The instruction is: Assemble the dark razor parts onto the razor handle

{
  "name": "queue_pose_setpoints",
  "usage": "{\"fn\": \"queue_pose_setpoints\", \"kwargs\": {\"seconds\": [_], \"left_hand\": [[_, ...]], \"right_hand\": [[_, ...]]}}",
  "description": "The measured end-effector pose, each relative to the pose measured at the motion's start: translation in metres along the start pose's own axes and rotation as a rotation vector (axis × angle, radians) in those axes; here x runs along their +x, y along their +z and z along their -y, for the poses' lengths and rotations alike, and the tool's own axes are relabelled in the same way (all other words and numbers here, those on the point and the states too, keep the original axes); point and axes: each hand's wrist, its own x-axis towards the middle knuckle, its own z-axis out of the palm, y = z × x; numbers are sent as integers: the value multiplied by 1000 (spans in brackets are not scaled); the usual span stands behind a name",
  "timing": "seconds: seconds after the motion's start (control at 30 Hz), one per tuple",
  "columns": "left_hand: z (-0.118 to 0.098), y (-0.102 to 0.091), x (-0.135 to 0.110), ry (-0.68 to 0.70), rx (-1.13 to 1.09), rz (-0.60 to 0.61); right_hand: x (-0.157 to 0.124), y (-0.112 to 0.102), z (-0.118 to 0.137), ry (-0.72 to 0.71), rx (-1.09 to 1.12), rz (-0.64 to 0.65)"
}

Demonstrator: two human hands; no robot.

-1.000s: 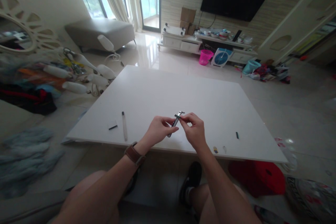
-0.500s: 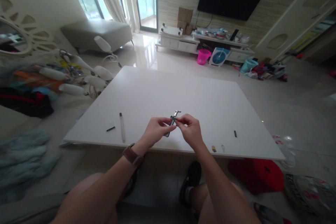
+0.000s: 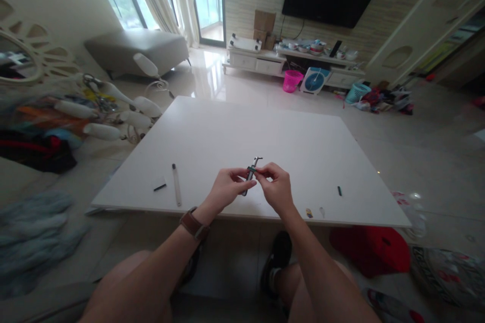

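Observation:
Both hands meet over the near edge of a white table point(image 3: 265, 131). My left hand point(image 3: 227, 187), with a brown watch strap at its wrist, pinches the lower part of a small slim metal tool point(image 3: 252, 169) that has a hooked tip pointing away from me. My right hand point(image 3: 276, 185) pinches a dark band around the middle of the same tool. The tool is held just above the tabletop. To the left on the table lie a thin pen-like stick point(image 3: 176, 191) and a short black piece point(image 3: 159, 187).
A small dark bit point(image 3: 339, 191) lies on the table to the right, with two tiny pieces point(image 3: 309, 212) near the front edge. A red stool point(image 3: 369, 255) stands under the right corner. White lamp parts point(image 3: 125, 116) and clutter lie on the floor to the left.
The hands have stayed on the tool, with only small finger shifts. The view has tilted slightly.

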Motion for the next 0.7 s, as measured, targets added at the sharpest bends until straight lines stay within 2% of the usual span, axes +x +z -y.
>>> {"fn": "queue_pose_setpoints", "kwargs": {"seconds": [0.53,0.7], "left_hand": [[0,0,0,39,10,10],[3,2,0,-22,-26,-47]], "right_hand": [[0,0,0,14,-42,-56],[4,-3,1,105,111,-66]]}}
